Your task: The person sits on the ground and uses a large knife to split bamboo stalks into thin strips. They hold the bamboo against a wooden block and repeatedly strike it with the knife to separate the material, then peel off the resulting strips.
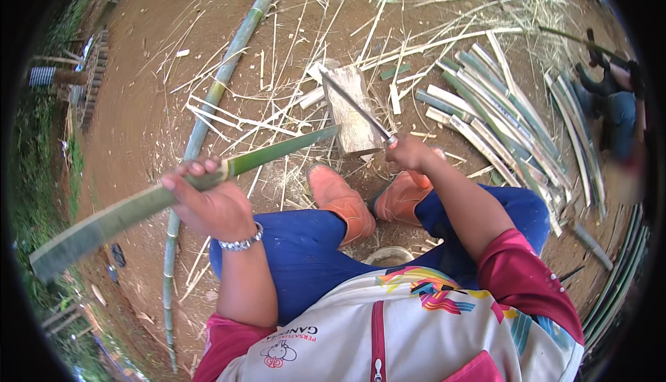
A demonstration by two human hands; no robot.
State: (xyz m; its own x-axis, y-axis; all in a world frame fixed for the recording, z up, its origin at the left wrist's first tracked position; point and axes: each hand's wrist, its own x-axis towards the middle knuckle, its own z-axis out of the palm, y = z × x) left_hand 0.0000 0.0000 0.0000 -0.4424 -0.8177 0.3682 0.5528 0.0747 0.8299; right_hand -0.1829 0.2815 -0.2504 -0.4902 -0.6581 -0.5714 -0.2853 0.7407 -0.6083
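One bamboo strip point(272, 154) gripped in my left hand point(214, 201), far end at the left edge of the wooden block point(352, 131); can't tell if touching. My right hand point(411, 154) is wrapped round the long knife point(354, 104), blade slanting over the block.

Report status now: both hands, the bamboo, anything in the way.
Left hand closed around green bamboo strip. Right hand gripping long-bladed knife, blade over wooden block. Strip's far end at block's left edge. Pale slivers littering ground around block.

The right fingers point(399, 154) hide most of the knife handle point(392, 140).
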